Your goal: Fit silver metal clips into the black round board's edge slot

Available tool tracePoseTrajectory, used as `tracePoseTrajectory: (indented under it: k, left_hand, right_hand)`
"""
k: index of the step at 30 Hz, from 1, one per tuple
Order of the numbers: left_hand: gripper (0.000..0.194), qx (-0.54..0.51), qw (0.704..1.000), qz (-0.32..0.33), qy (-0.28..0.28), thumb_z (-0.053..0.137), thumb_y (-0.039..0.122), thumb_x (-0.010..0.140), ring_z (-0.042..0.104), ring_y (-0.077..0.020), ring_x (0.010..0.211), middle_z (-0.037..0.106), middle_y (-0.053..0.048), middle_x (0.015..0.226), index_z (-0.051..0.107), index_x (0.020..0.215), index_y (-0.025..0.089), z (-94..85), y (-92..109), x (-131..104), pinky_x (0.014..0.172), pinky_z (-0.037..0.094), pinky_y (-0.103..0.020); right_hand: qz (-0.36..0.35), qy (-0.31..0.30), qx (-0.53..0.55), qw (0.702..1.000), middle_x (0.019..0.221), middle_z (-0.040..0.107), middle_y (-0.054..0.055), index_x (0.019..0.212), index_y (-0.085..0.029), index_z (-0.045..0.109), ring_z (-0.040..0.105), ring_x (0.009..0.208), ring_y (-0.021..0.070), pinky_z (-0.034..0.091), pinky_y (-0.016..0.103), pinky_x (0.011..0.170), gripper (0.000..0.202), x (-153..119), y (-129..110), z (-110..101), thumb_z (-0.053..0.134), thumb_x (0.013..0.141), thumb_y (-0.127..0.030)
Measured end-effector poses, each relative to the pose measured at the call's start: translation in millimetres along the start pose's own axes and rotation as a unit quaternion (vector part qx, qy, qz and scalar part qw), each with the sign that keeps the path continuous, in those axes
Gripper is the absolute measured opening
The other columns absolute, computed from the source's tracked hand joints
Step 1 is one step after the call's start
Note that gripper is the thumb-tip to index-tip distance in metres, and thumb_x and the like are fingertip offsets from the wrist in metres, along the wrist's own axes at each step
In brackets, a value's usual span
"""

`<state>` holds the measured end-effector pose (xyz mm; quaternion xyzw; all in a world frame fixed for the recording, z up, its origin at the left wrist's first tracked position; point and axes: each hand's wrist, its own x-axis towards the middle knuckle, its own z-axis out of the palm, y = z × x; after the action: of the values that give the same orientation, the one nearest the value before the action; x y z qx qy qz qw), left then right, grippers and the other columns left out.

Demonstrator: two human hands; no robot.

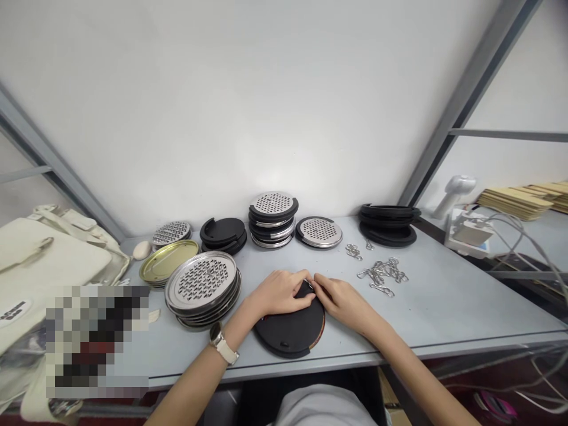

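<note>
Worktop (pixel 430 322): a pale grey surface is running the width of the scene, its front edge passing just before the person.
Wall (pixel 284 106): plain white, it is rising straight behind the worktop.
Posts: a grey metal post is leaning into view at the left (pixel 57 171) and another at the right (pixel 452 112).
Black disc (pixel 290 331): it is lying flat near the worktop's front edge, between the person's arms.
Left hand (pixel 281 293): it is curling over the disc's far side and gripping it; a watch (pixel 217 334) is sitting at the wrist.
Right hand (pixel 337 299): its fingertips are meeting at the disc's far edge, beside a glint of metal; I cannot tell exactly what they are pinching.
Left side: perforated metal plates (pixel 206 278) are standing stacked beside gold-coloured lids (pixel 171 260); a cream bag (pixel 53 248) is slumping past them.
Back row: black holders (pixel 224 232), a taller mixed stack (pixel 274 204), a single rimmed plate (pixel 319 231) and black rounds (pixel 388 231) are sitting near the wall.
Clips (pixel 385 271): silver ones are lying loosely heaped, right of the hands.
Beyond the right post: wooden boards (pixel 515 201) and white cables (pixel 523 228) are crowding a second surface.
</note>
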<state>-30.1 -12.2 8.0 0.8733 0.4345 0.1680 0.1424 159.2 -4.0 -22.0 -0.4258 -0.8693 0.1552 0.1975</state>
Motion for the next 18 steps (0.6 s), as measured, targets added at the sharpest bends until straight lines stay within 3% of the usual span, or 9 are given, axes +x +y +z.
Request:
tracePoseTrajectory:
  k: [10, 18]
  left_hand:
    - [0.013, -0.014, 1.0, 0.009, -0.002, 0.054, 0.034, 0.083, 0.042, -0.0089, 0.051, 0.045, 0.007, 0.058, 0.056, 0.087, 0.022, -0.2, -1.2, 0.2, 0.053, 0.029, -0.022]
    - [0.016, -0.04, 0.999, 0.005, -0.011, 0.055, 0.035, 0.083, 0.041, -0.0084, 0.051, 0.045, 0.008, 0.057, 0.058, 0.093, 0.023, 0.8, -3.7, 0.6, 0.052, 0.029, -0.022]
  right_hand:
    - [-0.014, -0.006, 0.029, 0.999, 0.065, 0.054, -0.001, 0.078, -0.022, 0.042, 0.052, 0.057, 0.0148, 0.034, 0.023, 0.055, 0.022, -3.3, 1.4, -1.7, 0.03, 0.096, -0.027]
    - [-0.021, -0.001, 0.05, 0.999, 0.064, 0.052, -0.001, 0.076, -0.022, 0.042, 0.049, 0.058, 0.0144, 0.035, 0.024, 0.056, 0.021, -5.4, 2.4, -2.2, 0.033, 0.094, -0.025]
